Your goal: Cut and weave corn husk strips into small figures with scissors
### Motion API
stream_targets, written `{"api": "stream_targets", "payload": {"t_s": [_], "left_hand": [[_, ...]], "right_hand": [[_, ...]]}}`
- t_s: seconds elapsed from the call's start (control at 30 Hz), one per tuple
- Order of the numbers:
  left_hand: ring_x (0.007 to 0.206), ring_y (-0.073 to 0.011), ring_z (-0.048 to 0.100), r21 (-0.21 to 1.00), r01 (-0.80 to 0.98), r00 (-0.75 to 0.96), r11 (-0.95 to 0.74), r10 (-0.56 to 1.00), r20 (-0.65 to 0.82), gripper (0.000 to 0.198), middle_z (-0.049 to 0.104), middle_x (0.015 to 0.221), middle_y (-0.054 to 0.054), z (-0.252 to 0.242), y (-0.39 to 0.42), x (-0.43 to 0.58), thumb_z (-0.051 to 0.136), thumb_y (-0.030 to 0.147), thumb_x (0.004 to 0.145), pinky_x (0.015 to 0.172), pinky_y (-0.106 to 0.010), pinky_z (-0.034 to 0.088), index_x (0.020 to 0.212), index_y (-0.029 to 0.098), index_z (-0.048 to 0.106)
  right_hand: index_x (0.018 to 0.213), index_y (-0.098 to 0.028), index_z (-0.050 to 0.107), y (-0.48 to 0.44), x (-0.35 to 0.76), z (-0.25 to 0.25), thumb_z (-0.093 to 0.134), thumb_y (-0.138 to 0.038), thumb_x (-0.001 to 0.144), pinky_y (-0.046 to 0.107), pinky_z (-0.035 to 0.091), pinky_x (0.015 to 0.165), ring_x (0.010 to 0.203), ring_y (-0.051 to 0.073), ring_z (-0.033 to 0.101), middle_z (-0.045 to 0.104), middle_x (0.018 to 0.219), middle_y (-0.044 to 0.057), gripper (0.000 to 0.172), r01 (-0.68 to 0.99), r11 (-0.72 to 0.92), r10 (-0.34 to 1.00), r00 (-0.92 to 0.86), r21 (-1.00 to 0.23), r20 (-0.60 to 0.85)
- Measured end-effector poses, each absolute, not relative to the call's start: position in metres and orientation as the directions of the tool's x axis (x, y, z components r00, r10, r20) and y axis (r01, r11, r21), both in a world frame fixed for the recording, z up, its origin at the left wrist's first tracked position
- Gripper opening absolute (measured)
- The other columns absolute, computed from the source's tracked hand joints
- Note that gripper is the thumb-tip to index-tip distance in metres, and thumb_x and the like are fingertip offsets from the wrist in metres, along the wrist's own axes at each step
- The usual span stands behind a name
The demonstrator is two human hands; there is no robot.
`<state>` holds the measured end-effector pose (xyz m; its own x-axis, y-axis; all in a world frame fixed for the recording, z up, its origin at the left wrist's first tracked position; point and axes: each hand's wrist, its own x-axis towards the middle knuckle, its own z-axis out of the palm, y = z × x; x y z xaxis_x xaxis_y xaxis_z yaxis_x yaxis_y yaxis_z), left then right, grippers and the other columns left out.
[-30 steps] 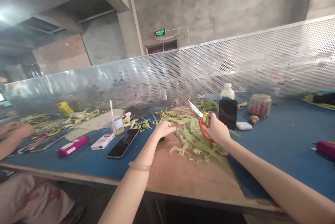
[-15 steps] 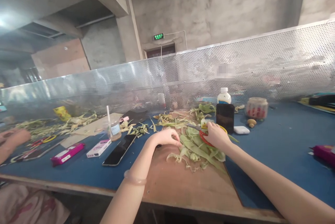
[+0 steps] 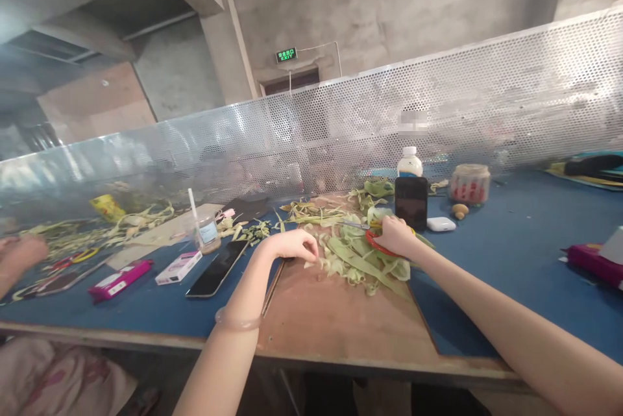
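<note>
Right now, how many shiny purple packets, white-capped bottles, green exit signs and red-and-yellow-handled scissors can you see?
Red-and-yellow-handled scissors: 2
Shiny purple packets: 2
White-capped bottle: 1
Green exit sign: 1
Total: 6

The blue-topped table (image 3: 487, 273) has a brown wooden section (image 3: 335, 331) under green leaves (image 3: 357, 261). From these, a dark phone (image 3: 217, 269), pink-and-white box (image 3: 178, 268) and purple packet (image 3: 120, 281) lie toward nine o'clock, a white case (image 3: 440, 224) and jar (image 3: 470, 184) toward two.
</note>
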<state>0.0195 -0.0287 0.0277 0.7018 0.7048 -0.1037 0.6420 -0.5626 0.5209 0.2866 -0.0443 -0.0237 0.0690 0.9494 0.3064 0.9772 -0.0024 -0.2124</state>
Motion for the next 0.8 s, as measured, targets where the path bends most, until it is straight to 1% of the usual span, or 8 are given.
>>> {"api": "stream_targets", "payload": {"t_s": [0.13,0.3,0.37,0.43,0.5,0.53,0.7,0.8], "left_hand": [[0.062,-0.0130,0.054,0.751,0.502,0.703,-0.429,0.708,-0.066,0.014,0.063,0.069,-0.001,0.031,-0.031,0.013,0.067,0.028,0.062,0.059,-0.023,0.039,0.072,0.018,0.066],[0.069,-0.0132,0.058,0.970,0.069,0.653,-0.234,0.746,0.134,0.016,0.062,0.072,-0.003,0.032,-0.032,0.013,0.068,0.024,0.066,0.067,-0.024,0.042,0.075,0.015,0.058],[0.073,-0.0135,0.059,0.973,-0.109,0.566,-0.204,0.792,0.229,0.016,0.061,0.072,-0.003,0.032,-0.028,0.014,0.068,0.023,0.067,0.069,-0.025,0.043,0.075,0.015,0.057],[0.071,-0.0124,0.058,0.955,-0.232,0.475,-0.186,0.835,0.278,0.016,0.060,0.072,-0.002,0.031,-0.021,0.014,0.068,0.023,0.068,0.069,-0.025,0.044,0.074,0.015,0.056],[0.069,-0.0113,0.058,0.942,-0.297,0.409,-0.159,0.870,0.276,0.015,0.060,0.072,-0.002,0.029,-0.014,0.014,0.068,0.022,0.068,0.067,-0.024,0.045,0.073,0.014,0.056],[0.068,-0.0110,0.059,0.939,-0.313,0.380,-0.143,0.887,0.261,0.015,0.060,0.072,-0.002,0.028,-0.011,0.014,0.069,0.021,0.067,0.066,-0.023,0.045,0.073,0.014,0.056],[0.068,-0.0111,0.060,0.950,-0.306,0.282,-0.063,0.947,0.154,0.016,0.061,0.075,-0.003,0.027,-0.008,0.019,0.070,0.020,0.066,0.063,-0.022,0.044,0.077,0.013,0.059],[0.068,-0.0115,0.060,0.954,-0.297,0.291,-0.048,0.947,0.138,0.018,0.062,0.076,-0.003,0.028,-0.010,0.023,0.070,0.021,0.065,0.062,-0.023,0.045,0.078,0.014,0.059]], "right_hand": [[0.076,-0.015,0.063,-0.043,0.293,-0.012,0.062,-0.037,0.066,0.031,0.042,0.072,0.082,0.024,0.059,0.063,0.077,0.009,0.025,0.975,0.036,0.969,0.019,-0.217,0.246],[0.102,-0.011,0.059,-0.068,0.284,0.006,0.051,-0.023,0.075,0.038,0.039,0.086,0.100,0.027,0.054,0.061,0.102,0.016,0.031,0.975,0.067,0.919,0.023,-0.214,0.392],[0.115,-0.009,0.053,-0.096,0.264,-0.001,0.046,-0.022,0.079,0.037,0.037,0.092,0.106,0.025,0.052,0.058,0.111,0.017,0.039,0.940,0.208,0.862,-0.045,-0.271,0.506],[0.130,-0.011,0.040,-0.132,0.237,-0.020,0.042,-0.034,0.083,0.036,0.038,0.095,0.117,0.024,0.046,0.049,0.127,0.016,0.053,0.870,0.375,0.820,-0.150,-0.321,0.552],[0.137,-0.010,0.030,-0.165,0.211,-0.046,0.039,-0.040,0.084,0.038,0.038,0.098,0.124,0.025,0.038,0.037,0.138,0.014,0.061,0.828,0.485,0.790,-0.275,-0.283,0.548],[0.136,-0.008,0.032,-0.177,0.201,-0.058,0.040,-0.043,0.084,0.038,0.039,0.098,0.124,0.026,0.038,0.036,0.137,0.015,0.064,0.818,0.514,0.782,-0.322,-0.259,0.534],[0.127,-0.001,0.046,-0.189,0.176,-0.084,0.044,-0.059,0.077,0.048,0.039,0.097,0.122,0.036,0.037,0.039,0.132,0.021,0.077,0.906,0.375,0.819,-0.225,-0.197,0.528],[0.123,-0.001,0.051,-0.182,0.164,-0.084,0.049,-0.057,0.075,0.049,0.038,0.099,0.120,0.037,0.039,0.043,0.129,0.022,0.073,0.929,0.306,0.831,-0.153,-0.209,0.534]]}}
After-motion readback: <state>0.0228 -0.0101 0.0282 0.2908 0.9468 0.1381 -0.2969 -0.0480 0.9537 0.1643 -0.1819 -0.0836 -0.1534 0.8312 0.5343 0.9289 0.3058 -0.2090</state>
